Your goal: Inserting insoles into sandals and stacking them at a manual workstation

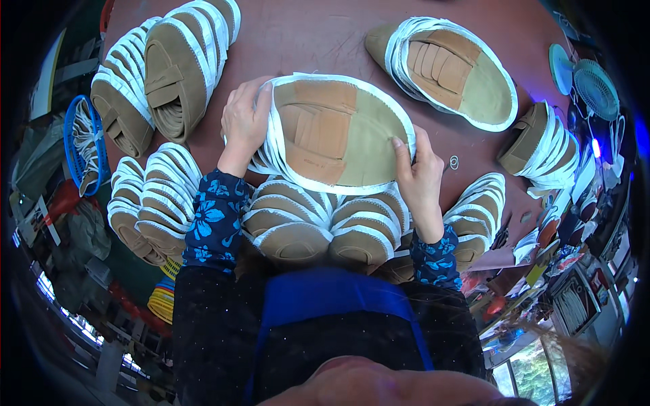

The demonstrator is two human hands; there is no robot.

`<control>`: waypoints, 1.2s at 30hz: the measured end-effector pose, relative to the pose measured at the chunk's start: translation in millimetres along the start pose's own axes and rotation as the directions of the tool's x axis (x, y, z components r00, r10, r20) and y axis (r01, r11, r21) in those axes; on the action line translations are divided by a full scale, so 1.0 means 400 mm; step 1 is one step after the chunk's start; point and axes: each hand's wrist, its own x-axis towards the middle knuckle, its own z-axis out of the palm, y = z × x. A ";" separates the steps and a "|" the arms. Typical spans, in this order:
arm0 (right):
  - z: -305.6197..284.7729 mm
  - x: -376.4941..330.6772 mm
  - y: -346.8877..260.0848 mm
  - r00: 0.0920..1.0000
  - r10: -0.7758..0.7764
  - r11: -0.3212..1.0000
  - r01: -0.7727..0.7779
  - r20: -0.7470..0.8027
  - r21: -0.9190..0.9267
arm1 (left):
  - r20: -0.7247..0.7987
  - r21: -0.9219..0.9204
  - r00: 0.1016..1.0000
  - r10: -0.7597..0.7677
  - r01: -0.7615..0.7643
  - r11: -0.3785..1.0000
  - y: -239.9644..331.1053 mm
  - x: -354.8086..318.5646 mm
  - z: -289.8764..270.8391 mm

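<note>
Between my hands is a nested stack of shoe uppers (376,125), its opening facing up, with tan and pale olive lining and a white edge band. My left hand (245,116) grips its left end, the fingers hidden behind the rim. At the right end, my right hand (421,174) pinches the rim, thumb inside against the lining and fingers outside. Just below it, closer to me, rest two stacks of brown uppers (288,237) with white edges, partly covered by the held one.
On the reddish-brown table (305,34) lie more nested uppers (179,74) at far left, another stack (440,71) at far right, and stacks (159,210) at near left. A blue basket (103,145) stands beyond the left edge. Green round plastic baskets (596,88) are at right.
</note>
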 end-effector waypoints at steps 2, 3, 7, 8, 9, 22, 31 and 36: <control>0.001 0.001 0.007 1.000 0.016 1.000 -0.016 0.006 -0.017 | 0.008 0.007 1.000 -0.002 0.002 1.000 -0.004 0.001 0.002; 0.001 0.001 0.009 1.000 0.028 0.999 -0.028 0.010 -0.033 | 0.012 0.015 1.000 -0.004 0.004 1.000 -0.006 0.002 0.002; -0.002 0.002 -0.017 0.998 0.064 0.998 -0.064 0.022 -0.004 | 0.020 0.018 1.000 0.019 -0.019 1.000 -0.008 0.010 0.007; 0.001 -0.002 -0.015 1.000 0.014 1.000 -0.014 -0.024 0.027 | 0.019 0.003 0.999 0.031 -0.032 0.999 -0.001 0.014 0.007; 0.004 -0.006 -0.013 0.997 -0.036 0.998 0.040 -0.073 0.053 | 0.017 -0.013 0.999 0.046 -0.046 0.999 0.007 0.016 0.009; -0.450 0.104 0.119 0.809 0.135 0.921 0.111 -0.572 0.375 | 0.318 -0.385 0.941 -0.117 0.240 0.891 -0.065 0.018 -0.068; -0.306 0.185 0.182 0.616 -0.612 0.641 0.021 -0.495 -0.767 | 0.404 -0.435 0.842 -0.359 0.522 0.734 -0.218 -0.084 -0.165; -0.055 0.018 0.093 0.995 -0.010 0.979 -0.010 -0.096 -0.202 | 0.528 -0.567 0.665 -0.529 0.739 0.364 -0.248 -0.136 -0.158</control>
